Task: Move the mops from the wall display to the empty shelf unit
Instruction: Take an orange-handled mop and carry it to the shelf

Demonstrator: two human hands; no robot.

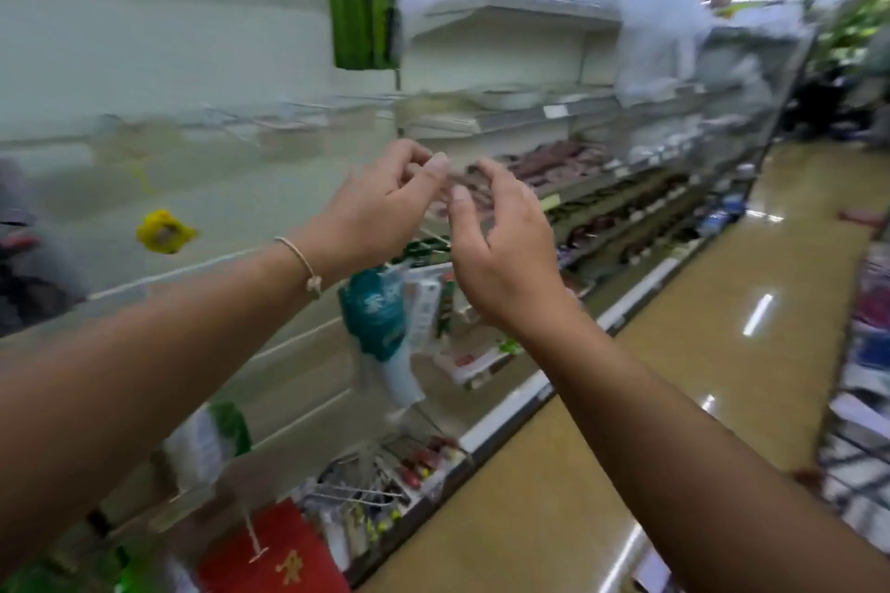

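The picture is smeared by motion. My left hand [385, 212] and my right hand [501, 250] are raised side by side in front of the white wall display [192, 63]. Their fingers are loosely curled and I see nothing in them. Just below my hands a teal mop head [373, 313] with a white handle stub hangs from the display. Green packaged goods [361, 0] hang higher up on the panel. A white shelf unit [520, 14] with mostly bare upper boards stands right of the display.
A yellow item [163, 231] hangs at the left of the panel. Lower shelves [626, 207] hold packaged goods, and hooks with small tools [424, 462] and a red packet [274, 554] sit low down. The glossy aisle floor [674, 400] runs along the right.
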